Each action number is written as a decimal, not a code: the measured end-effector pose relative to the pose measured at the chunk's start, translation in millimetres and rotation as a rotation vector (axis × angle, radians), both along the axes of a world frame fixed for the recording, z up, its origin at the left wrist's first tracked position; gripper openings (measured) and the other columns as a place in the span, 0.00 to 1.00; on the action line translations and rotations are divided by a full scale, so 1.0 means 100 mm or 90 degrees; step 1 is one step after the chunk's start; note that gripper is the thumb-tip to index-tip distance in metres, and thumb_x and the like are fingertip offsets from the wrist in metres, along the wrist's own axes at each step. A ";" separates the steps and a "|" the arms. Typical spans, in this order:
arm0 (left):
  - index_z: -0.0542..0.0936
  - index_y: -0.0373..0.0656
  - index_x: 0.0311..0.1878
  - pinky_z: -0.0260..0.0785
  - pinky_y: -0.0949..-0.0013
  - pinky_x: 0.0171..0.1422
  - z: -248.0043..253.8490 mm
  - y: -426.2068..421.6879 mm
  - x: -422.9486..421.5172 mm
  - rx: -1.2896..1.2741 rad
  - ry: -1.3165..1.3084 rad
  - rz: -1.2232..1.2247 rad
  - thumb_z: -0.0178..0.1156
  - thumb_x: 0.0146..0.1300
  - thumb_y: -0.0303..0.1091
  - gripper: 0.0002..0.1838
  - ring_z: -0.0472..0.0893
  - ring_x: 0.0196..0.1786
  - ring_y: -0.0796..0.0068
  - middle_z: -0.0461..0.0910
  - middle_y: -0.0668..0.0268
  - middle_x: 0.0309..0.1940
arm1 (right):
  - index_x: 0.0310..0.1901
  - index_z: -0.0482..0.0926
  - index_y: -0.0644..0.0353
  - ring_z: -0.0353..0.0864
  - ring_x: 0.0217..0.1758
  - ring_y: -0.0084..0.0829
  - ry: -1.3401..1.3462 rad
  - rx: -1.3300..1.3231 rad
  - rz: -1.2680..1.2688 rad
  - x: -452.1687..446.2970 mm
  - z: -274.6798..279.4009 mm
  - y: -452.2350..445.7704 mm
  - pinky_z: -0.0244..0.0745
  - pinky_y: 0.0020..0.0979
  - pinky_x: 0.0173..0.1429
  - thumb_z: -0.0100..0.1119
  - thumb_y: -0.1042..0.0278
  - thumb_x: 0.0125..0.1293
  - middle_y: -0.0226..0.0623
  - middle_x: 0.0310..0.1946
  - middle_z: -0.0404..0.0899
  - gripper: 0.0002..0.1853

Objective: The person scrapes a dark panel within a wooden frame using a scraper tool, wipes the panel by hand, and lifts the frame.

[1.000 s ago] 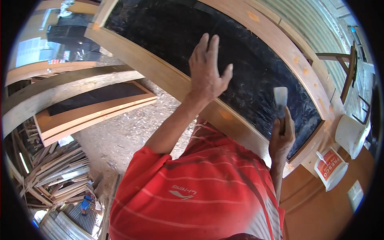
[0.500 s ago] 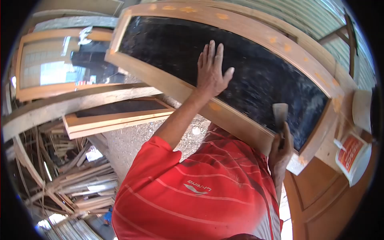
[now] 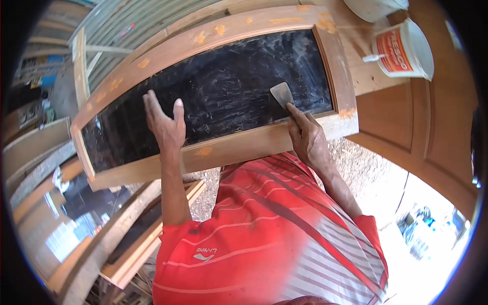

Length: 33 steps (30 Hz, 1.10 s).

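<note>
A wooden frame (image 3: 244, 141) with a dark, smudged panel (image 3: 218, 86) set in it lies across in front of me. Orange filler patches dot its wood. Fingers wrapped round its handle, my right hand (image 3: 309, 137) holds a putty knife (image 3: 282, 95), whose wide blade is over the right part of the dark panel. My left hand (image 3: 168, 124) is over the panel's left part, thumb and fingers apart, with nothing in it. Whether the left palm touches the surface I cannot tell.
A white bucket (image 3: 419, 51) with a red label stands at the upper right, beside another white container (image 3: 373, 7). A brown panelled door (image 3: 381, 119) lies at the right. Wooden beams (image 3: 109, 236) and another glazed frame (image 3: 38, 218) are at the lower left.
The view has swung to the right, so the frame and bucket appear turned. My left hand now sits nearer the frame's left end with its fingers more curled. The putty knife stays in my right hand.
</note>
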State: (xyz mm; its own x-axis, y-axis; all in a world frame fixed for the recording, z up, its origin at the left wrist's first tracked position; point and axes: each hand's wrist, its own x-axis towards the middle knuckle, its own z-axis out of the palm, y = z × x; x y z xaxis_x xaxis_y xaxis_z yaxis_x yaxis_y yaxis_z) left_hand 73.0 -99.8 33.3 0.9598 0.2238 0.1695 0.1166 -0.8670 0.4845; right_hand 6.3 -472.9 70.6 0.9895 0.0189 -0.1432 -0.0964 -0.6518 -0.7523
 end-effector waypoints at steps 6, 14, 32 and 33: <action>0.54 0.41 0.91 0.45 0.34 0.92 -0.14 0.15 -0.22 0.211 0.122 -0.107 0.60 0.81 0.55 0.47 0.50 0.92 0.35 0.49 0.40 0.91 | 0.74 0.79 0.67 0.88 0.49 0.61 -0.053 -0.012 -0.097 -0.10 -0.03 0.29 0.83 0.51 0.56 0.58 0.74 0.80 0.63 0.49 0.85 0.23; 0.55 0.43 0.91 0.43 0.34 0.93 -0.14 0.28 -0.19 0.063 0.091 -0.120 0.65 0.79 0.55 0.49 0.51 0.92 0.35 0.50 0.40 0.91 | 0.76 0.76 0.70 0.89 0.60 0.58 -0.078 -0.075 -0.137 0.29 -0.25 0.13 0.82 0.48 0.64 0.55 0.68 0.84 0.65 0.59 0.87 0.25; 0.64 0.38 0.87 0.49 0.36 0.92 -0.04 0.23 -0.50 0.157 -0.008 -0.009 0.66 0.76 0.55 0.46 0.57 0.89 0.34 0.58 0.41 0.89 | 0.76 0.78 0.66 0.90 0.52 0.64 -0.082 -0.049 -0.058 0.23 -0.14 -0.20 0.83 0.55 0.57 0.58 0.68 0.80 0.68 0.52 0.87 0.26; 0.66 0.39 0.87 0.51 0.35 0.90 0.06 0.13 -0.58 0.184 -0.056 0.012 0.66 0.75 0.55 0.45 0.58 0.89 0.32 0.60 0.41 0.88 | 0.76 0.77 0.67 0.89 0.59 0.63 -0.013 -0.041 -0.065 0.20 -0.02 -0.24 0.84 0.52 0.63 0.58 0.70 0.80 0.69 0.58 0.86 0.26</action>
State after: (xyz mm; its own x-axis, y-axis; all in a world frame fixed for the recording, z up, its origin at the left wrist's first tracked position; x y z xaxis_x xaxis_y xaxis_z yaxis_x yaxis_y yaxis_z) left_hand 14.5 -86.5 39.6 0.9346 0.1724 0.3113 0.1032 -0.9685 0.2268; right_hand 26.1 -496.4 69.1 0.9886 -0.0900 -0.1207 -0.1494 -0.6861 -0.7120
